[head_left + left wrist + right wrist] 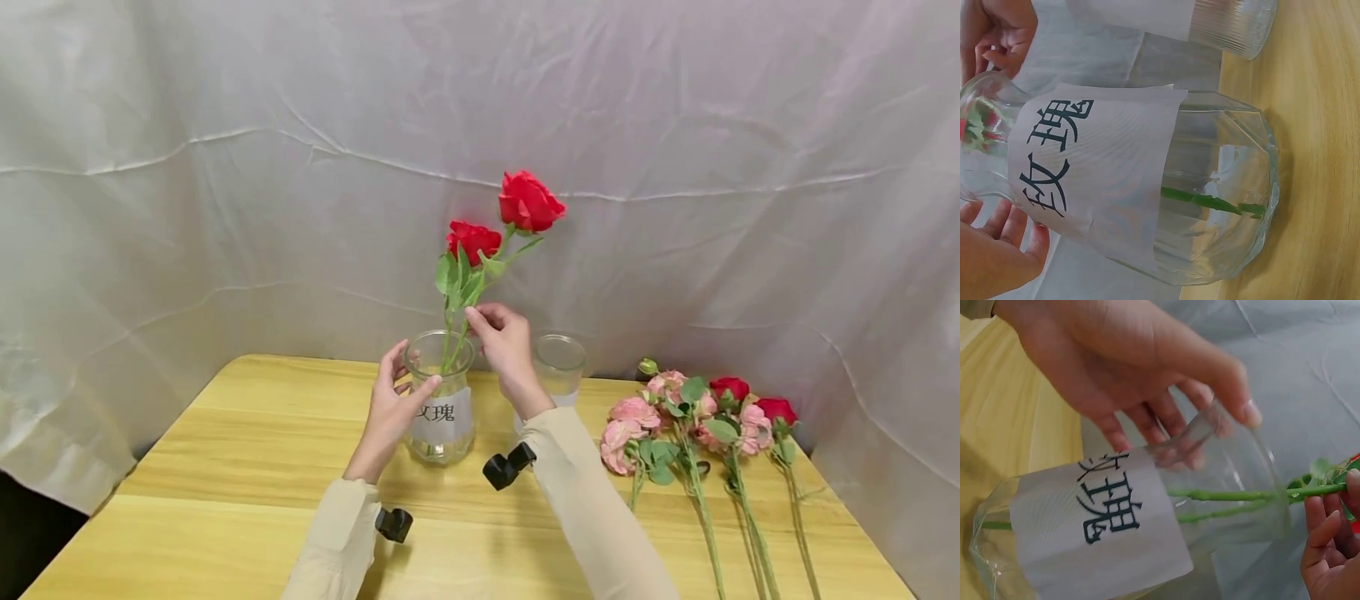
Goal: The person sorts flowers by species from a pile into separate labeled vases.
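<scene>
Red rose (531, 202) leans above the right hand (506, 350) pinching its stem (1316, 490), likely for control. Lower, the left hand (393, 408) grips a glass vase (442, 425), presumably steadying it

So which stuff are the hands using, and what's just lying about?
In use now:
front glass vase, gripped by the left fingers
two red roses standing in it, a stem pinched by the right fingers

Seemingly just there:
pink flowers on the table
loose red flowers with them
other glass vase, which nobody holds

Two roses (531, 202) stand in one vase (442, 408), with a second vase (561, 358), then flowers (633, 412), to its right.
</scene>
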A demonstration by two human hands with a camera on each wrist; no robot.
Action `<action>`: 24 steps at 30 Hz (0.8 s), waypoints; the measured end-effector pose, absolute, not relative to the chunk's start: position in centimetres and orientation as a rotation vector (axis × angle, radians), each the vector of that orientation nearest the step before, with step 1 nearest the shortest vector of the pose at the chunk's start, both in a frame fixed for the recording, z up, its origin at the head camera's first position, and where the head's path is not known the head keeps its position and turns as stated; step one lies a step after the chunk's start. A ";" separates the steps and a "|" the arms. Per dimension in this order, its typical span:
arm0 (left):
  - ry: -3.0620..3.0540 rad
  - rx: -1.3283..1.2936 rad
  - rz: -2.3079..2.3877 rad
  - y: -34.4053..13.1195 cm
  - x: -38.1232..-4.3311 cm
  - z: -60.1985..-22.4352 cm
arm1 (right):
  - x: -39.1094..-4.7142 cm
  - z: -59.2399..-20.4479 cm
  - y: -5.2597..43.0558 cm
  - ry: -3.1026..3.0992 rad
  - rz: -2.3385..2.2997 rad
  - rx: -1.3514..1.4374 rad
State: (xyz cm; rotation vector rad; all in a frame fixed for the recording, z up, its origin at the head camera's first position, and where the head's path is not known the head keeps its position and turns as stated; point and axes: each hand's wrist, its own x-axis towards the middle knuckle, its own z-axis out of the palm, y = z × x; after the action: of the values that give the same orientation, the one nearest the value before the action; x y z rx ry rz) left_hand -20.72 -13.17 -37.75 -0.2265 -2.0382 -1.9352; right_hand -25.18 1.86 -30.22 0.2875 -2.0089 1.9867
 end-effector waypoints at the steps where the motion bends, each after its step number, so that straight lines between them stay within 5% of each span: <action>1: -2.035 -0.224 -1.936 -13.2 -20.7 -37.8 | -25.3 -30.3 1.9 -2.024 1.981 0.289; 24: -2.039 -0.228 -1.936 -13.0 -20.2 -37.6 | -25.2 -31.8 1.0 -2.058 1.767 0.274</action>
State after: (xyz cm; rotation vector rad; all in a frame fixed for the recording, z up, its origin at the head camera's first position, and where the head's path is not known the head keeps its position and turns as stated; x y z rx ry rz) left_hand -20.23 -12.97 -37.60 -0.2284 -2.0395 -1.9361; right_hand -25.25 1.03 -31.80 0.2744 -2.0578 1.7667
